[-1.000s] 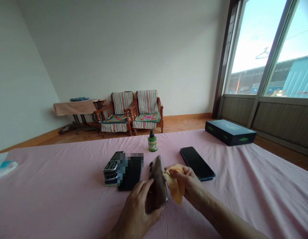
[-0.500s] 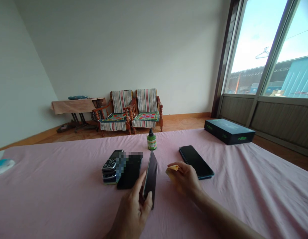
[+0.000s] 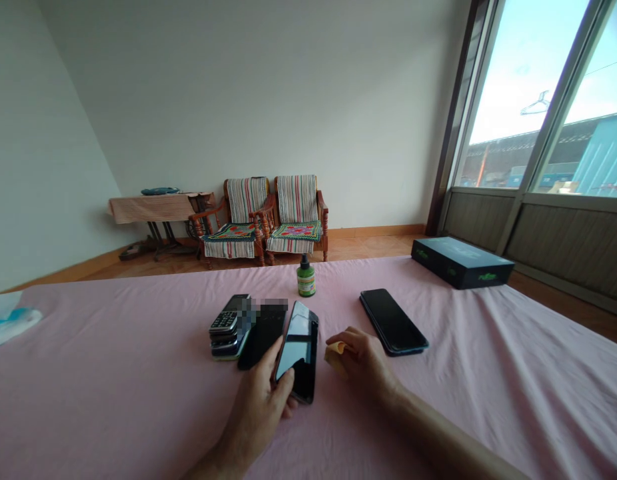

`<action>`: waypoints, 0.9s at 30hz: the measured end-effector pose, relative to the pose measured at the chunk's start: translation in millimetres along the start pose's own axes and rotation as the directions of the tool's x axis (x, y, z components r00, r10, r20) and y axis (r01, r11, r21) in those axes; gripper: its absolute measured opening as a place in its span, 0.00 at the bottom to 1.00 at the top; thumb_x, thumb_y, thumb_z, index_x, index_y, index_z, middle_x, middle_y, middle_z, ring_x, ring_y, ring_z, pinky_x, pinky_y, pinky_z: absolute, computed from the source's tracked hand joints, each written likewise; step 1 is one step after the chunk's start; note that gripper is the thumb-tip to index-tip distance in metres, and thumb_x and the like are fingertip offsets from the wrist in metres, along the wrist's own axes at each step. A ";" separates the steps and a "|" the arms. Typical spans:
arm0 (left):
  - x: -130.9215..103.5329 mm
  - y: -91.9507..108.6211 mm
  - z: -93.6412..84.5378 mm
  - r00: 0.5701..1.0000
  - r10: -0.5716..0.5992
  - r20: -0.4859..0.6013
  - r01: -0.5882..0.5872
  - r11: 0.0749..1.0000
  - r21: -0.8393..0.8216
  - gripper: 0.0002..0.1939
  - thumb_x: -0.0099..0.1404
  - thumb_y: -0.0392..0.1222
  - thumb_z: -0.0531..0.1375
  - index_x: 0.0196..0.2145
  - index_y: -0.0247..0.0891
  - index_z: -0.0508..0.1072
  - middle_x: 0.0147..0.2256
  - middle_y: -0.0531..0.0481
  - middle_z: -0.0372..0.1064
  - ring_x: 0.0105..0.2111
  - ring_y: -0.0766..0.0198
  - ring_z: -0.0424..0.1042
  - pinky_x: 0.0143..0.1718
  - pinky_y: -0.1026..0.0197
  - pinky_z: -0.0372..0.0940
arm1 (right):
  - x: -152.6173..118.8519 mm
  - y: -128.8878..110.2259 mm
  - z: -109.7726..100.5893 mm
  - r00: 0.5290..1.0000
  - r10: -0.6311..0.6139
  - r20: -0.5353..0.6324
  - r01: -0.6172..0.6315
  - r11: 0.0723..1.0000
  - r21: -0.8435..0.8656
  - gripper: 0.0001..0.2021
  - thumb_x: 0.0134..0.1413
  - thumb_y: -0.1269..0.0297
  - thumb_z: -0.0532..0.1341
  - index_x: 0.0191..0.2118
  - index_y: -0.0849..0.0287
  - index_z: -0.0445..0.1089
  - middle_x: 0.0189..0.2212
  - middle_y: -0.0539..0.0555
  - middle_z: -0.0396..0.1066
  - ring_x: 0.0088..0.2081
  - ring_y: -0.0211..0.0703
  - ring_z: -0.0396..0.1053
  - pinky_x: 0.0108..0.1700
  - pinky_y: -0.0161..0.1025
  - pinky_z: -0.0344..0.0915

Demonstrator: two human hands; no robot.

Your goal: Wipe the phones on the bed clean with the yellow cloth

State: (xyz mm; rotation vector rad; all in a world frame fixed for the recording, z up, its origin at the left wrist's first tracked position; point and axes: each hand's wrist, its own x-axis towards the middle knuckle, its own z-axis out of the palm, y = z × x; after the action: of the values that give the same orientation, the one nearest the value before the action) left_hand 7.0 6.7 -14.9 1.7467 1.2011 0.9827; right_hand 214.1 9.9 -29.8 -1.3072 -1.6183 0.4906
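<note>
My left hand [image 3: 262, 400] is closed around the lower left edge of a smartphone [image 3: 302, 353], tilted so its dark glossy screen reflects the window. Just right of it, my right hand [image 3: 364, 363] pinches a small yellow cloth [image 3: 334, 355], apart from the phone. Beyond my right hand lies another black smartphone [image 3: 393, 323], flat on the pink cloth. Left of the held phone rests a dark phone [image 3: 263, 337], partly hidden by my left hand. A stack of phones [image 3: 230, 328], with a keypad phone on top, stands beside it.
A green bottle with a black top [image 3: 306, 279] stands behind the held phone. On the pink bedspread-like cloth [image 3: 113, 387], a black box [image 3: 461, 262] sits at the far right and a white and blue packet [image 3: 13, 323] at the far left. Two wooden armchairs [image 3: 296, 227] stand beyond.
My left hand has turned the phone from nearly edge-on so that its screen faces me more. My right hand, with the yellow cloth, has shifted slightly left.
</note>
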 end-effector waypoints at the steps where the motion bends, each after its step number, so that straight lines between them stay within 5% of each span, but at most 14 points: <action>1: 1.8 -1.3 0.4 0.999 -0.036 0.006 0.036 0.998 -0.051 0.31 0.63 0.51 0.56 0.59 0.32 0.57 0.27 0.51 0.72 0.19 0.64 0.72 0.16 0.65 0.68 | 0.5 -0.9 -0.6 1.000 0.005 -0.007 -0.005 1.000 -0.003 0.18 0.43 0.80 0.54 0.35 0.58 0.77 0.29 0.52 0.71 0.29 0.39 0.69 0.30 0.31 0.59; 4: 8.0 -5.9 0.6 0.995 -0.095 0.032 0.099 0.983 -0.155 0.26 0.58 0.56 0.59 0.46 0.33 0.66 0.24 0.53 0.70 0.18 0.64 0.71 0.14 0.67 0.64 | 0.1 -5.3 -2.8 0.999 0.015 -0.034 -0.015 1.000 -0.005 0.17 0.44 0.80 0.54 0.34 0.59 0.77 0.28 0.52 0.71 0.30 0.39 0.70 0.30 0.31 0.60; 8: 15.1 -8.9 -2.7 0.984 -0.171 0.056 0.179 0.962 -0.205 0.21 0.54 0.58 0.61 0.30 0.37 0.65 0.21 0.57 0.65 0.16 0.69 0.67 0.11 0.73 0.55 | -12.2 -11.9 -5.5 0.997 0.030 -0.065 -0.030 1.000 0.010 0.17 0.44 0.80 0.53 0.33 0.58 0.77 0.28 0.52 0.72 0.30 0.39 0.71 0.30 0.30 0.61; 14: 17.7 -0.5 -6.2 0.963 -0.212 0.168 0.248 0.940 -0.235 0.21 0.49 0.55 0.67 0.26 0.36 0.64 0.17 0.61 0.59 0.12 0.74 0.60 0.09 0.74 0.45 | -49.0 -16.7 -26.0 0.996 0.012 -0.090 -0.009 0.999 0.036 0.11 0.50 0.74 0.56 0.33 0.57 0.77 0.29 0.52 0.70 0.28 0.38 0.70 0.27 0.30 0.61; 17: 16.8 4.9 -0.5 0.948 -0.231 0.218 0.289 0.912 -0.290 0.22 0.47 0.55 0.67 0.26 0.36 0.64 0.20 0.60 0.61 0.14 0.74 0.60 0.10 0.74 0.46 | -51.5 -12.0 -50.7 0.977 -0.027 -0.214 0.027 1.000 -0.006 0.10 0.52 0.67 0.58 0.37 0.56 0.77 0.32 0.53 0.71 0.29 0.38 0.69 0.28 0.31 0.61; 19: 15.5 9.1 7.4 0.939 -0.238 0.249 0.313 0.891 -0.330 0.22 0.47 0.55 0.68 0.27 0.35 0.65 0.21 0.59 0.61 0.14 0.75 0.60 0.11 0.74 0.45 | -44.9 -3.7 -67.8 0.923 0.036 -0.382 -0.030 0.999 0.022 0.10 0.51 0.62 0.60 0.37 0.57 0.77 0.33 0.53 0.73 0.30 0.40 0.70 0.29 0.32 0.63; 21: 14.5 14.3 18.6 0.931 -0.240 0.275 0.332 0.869 -0.366 0.23 0.47 0.56 0.68 0.28 0.35 0.65 0.22 0.59 0.61 0.15 0.75 0.60 0.12 0.73 0.45 | -36.0 8.4 -81.8 0.815 0.153 -0.559 -0.129 0.988 0.083 0.13 0.48 0.55 0.62 0.35 0.59 0.77 0.31 0.54 0.75 0.31 0.44 0.72 0.30 0.34 0.65; 27: 24.7 34.6 69.4 0.932 -0.220 0.289 0.333 0.834 -0.439 0.20 0.55 0.53 0.66 0.34 0.35 0.66 0.25 0.59 0.59 0.16 0.77 0.59 0.14 0.73 0.46 | -22.7 43.9 -98.3 0.620 0.260 -0.740 -0.262 0.958 0.117 0.20 0.48 0.51 0.59 0.37 0.62 0.78 0.27 0.55 0.77 0.32 0.51 0.74 0.31 0.37 0.67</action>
State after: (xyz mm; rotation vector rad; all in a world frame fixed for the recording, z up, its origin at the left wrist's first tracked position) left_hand 87.8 9.8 -6.9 1.2071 0.9275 0.7943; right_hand 319.9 -20.0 -28.9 -1.4885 -0.7245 0.0672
